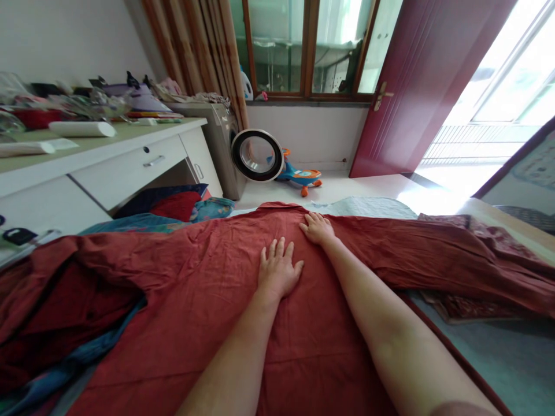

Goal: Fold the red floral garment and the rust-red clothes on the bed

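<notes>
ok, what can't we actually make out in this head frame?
- Head view: what lies under the rust-red cotton garment is covered by the cloth and by the flat left hand and right hand.
- The garment's near hem runs off the bottom edge.
- Small clutter on the white desk is too small and blurred to identify.
- The silver washing machine drum interior is hidden by its open round door.

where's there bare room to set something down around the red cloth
Bare bed surface lies right of the red cloth, below the patterned fabric. Both hands, left hand and right hand, press the cloth's middle. The desk top and the clothes heap at left are crowded.
</notes>
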The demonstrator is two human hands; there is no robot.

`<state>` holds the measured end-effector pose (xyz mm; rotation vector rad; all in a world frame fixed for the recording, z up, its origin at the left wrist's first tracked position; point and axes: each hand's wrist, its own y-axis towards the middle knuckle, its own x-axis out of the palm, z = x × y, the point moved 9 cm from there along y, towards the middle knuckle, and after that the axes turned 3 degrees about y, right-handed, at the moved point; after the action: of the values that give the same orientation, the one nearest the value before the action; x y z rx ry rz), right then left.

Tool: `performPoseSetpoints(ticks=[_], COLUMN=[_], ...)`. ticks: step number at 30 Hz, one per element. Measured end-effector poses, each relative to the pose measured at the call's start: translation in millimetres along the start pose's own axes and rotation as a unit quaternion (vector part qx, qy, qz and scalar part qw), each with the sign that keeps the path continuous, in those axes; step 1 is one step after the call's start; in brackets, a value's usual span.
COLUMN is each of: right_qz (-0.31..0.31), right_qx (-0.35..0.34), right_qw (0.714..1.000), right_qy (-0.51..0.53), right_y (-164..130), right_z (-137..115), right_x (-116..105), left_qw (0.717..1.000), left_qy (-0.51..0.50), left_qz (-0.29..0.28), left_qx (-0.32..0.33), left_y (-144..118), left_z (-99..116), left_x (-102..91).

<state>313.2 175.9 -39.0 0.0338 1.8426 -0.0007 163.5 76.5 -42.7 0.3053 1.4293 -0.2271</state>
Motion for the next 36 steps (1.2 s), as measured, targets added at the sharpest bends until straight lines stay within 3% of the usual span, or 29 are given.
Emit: performPoseSetpoints(ticks=[9,14,18,27,36], right_qz=[0.029,0.115,0.078,0.019,0.049], right_qx=[0.042,-0.033,-0.084,-0.066,-0.061], right_qw=[0.999,0.993,0.993,0.998,0.996], right_qy=[-0.005,0.003,0.002,-0.01,0.048], right_y=[17,10,11,15,25], right_z=[16,-1,-15,-10,10], right_x=[-3,-25,-20,-5,-6], left_qw=[1.0,1.0,1.0,1.0,1.0], left_qy=[0.007,0.011,0.008,0.007,0.002], left_qz=[0.008,0.021,0.025,0.022,0.023], left_qx=[0.0,0.0,-0.001,0.0,0.0], left_y=[0,-1,0,0,0], left_z=[2,3,2,1,1], left_x=[-0.6,-3.2,-3.2,-1.3,-0.5])
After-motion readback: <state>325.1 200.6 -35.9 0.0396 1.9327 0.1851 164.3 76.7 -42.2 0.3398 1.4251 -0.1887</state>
